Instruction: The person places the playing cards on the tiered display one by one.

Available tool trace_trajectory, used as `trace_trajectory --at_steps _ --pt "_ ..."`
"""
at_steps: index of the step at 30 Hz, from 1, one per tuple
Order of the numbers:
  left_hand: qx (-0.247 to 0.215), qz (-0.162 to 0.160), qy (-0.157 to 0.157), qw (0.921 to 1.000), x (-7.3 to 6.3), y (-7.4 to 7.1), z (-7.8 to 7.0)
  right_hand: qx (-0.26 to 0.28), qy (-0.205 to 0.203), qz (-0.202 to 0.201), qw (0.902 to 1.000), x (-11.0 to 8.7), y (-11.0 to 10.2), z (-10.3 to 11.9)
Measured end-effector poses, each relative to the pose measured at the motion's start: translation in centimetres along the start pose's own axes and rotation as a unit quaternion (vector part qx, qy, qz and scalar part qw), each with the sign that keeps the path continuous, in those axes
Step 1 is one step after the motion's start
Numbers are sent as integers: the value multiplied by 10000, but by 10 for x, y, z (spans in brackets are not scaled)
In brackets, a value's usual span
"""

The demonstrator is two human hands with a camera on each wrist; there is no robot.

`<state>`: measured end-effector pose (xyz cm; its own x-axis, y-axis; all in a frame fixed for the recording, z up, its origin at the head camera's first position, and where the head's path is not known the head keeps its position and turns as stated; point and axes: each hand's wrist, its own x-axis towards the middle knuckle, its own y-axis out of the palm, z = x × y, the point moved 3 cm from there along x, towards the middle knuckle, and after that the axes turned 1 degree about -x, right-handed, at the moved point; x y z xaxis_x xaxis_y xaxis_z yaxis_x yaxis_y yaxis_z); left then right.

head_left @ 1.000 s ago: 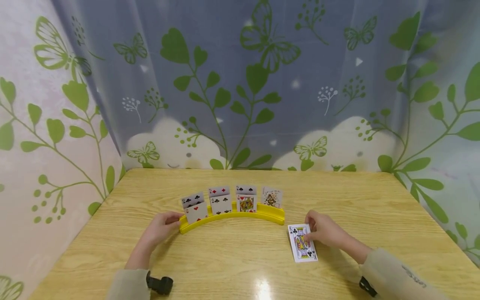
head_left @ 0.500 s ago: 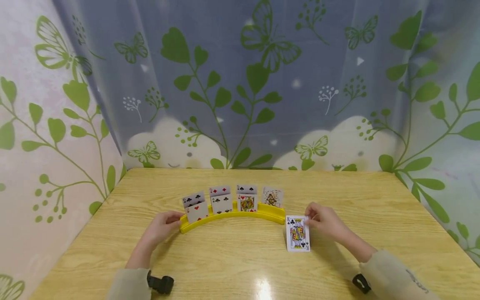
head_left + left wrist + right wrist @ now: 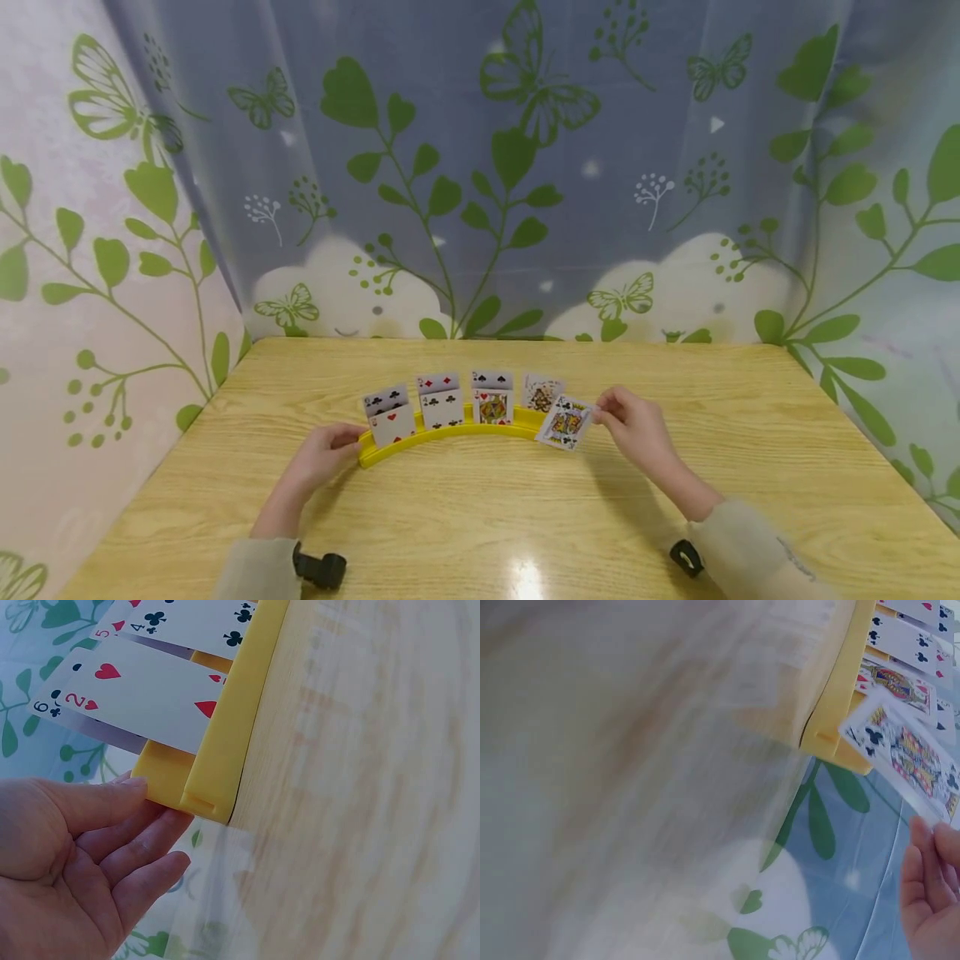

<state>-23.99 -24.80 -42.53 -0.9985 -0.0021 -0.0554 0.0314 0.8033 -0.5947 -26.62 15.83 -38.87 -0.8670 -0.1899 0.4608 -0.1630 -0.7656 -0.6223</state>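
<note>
A curved yellow card holder (image 3: 450, 432) stands on the table with several playing cards upright in it. My left hand (image 3: 326, 457) pinches its left end between thumb and fingers, beside the two of hearts (image 3: 142, 697) and the black six behind it. My right hand (image 3: 637, 429) pinches a king of clubs (image 3: 566, 423) by its right edge. That card is tilted, face toward me, and overlaps the holder's right end in the head view. Behind it, a joker-like card (image 3: 543, 390) is partly covered. A four of clubs (image 3: 442, 407) and a red-suited picture card (image 3: 493, 407) stand midway along.
The wooden table (image 3: 480, 517) ends at a blue curtain (image 3: 465, 167) printed with leaves and butterflies. Pale patterned cloth hangs at both sides. A black wrist device (image 3: 321, 570) sits by the left sleeve.
My right hand has lifted the king of clubs from the table on the right, moving it up and leftward to the holder's right end. The left hand and the holder have stayed put.
</note>
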Motion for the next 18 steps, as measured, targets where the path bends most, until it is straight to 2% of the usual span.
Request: trace_trajectory --at_steps 3,6,18 --pt "-4 6 -8 10000 0 0 0 -170 -162 -294 9993 4 4 6" --pt "-15 -3 -33 10000 0 0 0 -311 -245 -383 9985 8 8 11" --pt "43 -6 11 10000 -1 -2 0 -845 -311 -68 9959 16 21 20"
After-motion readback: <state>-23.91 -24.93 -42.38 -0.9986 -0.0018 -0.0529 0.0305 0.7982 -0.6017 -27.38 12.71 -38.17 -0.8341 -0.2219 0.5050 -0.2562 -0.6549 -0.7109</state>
